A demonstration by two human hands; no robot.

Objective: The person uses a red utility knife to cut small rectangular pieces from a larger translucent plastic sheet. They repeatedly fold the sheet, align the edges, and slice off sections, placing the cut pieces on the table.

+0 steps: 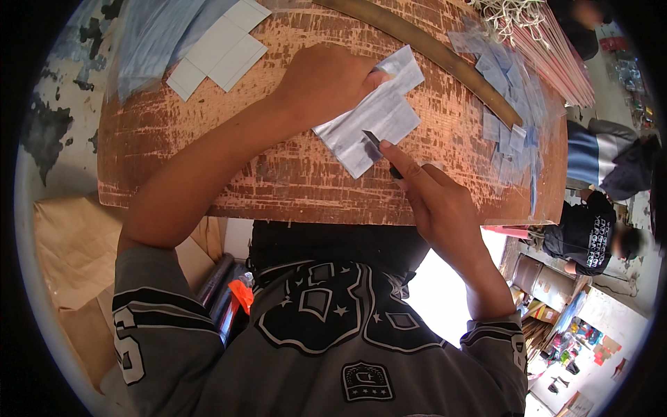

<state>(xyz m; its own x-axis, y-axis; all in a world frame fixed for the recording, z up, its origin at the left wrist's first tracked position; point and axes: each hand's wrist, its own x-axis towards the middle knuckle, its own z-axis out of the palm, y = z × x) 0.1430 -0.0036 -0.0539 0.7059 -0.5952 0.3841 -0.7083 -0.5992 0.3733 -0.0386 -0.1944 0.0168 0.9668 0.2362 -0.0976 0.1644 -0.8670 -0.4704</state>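
A pale, shiny piece of thin sheet (pixel 396 115) with stepped edges lies at a slant on the table in front of me. My left hand (pixel 326 80) presses on its upper left part, fingers curled and closed, with the thumb against the sheet. In my right hand (pixel 438 198) is a knife (pixel 373 140) with a dark handle; the index finger runs along its back. The blade's tip is over the lower part of the sheet, and whether it touches I cannot tell. Most of the handle is hidden inside the hand.
The worn wooden table (pixel 278 177) has a white stepped card (pixel 221 52) and clear plastic sheets (pixel 147 48) at far left. A curved brown strip (pixel 434 52) crosses the back. Plastic scraps (pixel 507 139) and a bundle of pink sticks (pixel 556 55) lie right. Other people (pixel 590 233) are beyond.
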